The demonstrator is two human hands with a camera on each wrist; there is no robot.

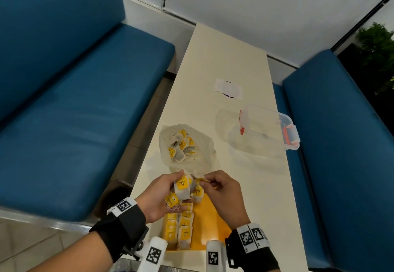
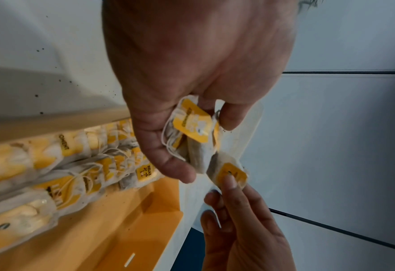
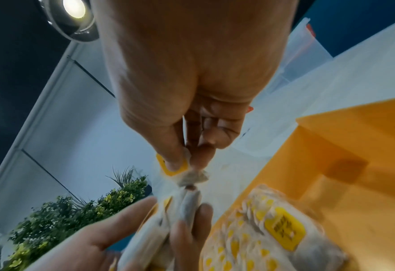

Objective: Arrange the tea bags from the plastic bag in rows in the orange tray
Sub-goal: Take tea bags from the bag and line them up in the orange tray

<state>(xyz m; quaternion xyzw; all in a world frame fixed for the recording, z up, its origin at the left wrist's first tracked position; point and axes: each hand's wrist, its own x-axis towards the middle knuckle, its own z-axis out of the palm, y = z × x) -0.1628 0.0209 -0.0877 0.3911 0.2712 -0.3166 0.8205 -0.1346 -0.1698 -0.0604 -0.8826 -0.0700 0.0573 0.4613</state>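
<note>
My left hand (image 1: 165, 195) holds a small bunch of tea bags (image 1: 183, 188) with yellow tags above the orange tray (image 1: 210, 218). My right hand (image 1: 215, 186) pinches one tea bag (image 2: 232, 174) by its yellow tag between thumb and forefinger, just off the bunch (image 2: 191, 132). Two rows of tea bags (image 1: 179, 227) lie along the tray's left side (image 2: 71, 174); the right part of the tray (image 2: 122, 229) is bare. The open plastic bag (image 1: 185, 146) with several more tea bags lies on the table just beyond my hands.
A clear plastic box (image 1: 268, 129) with red clips stands at the table's right edge, a white paper packet (image 1: 229, 88) farther back. Blue benches (image 1: 85, 122) flank the narrow cream table (image 1: 223, 54). A green plant (image 1: 377, 48) is at far right.
</note>
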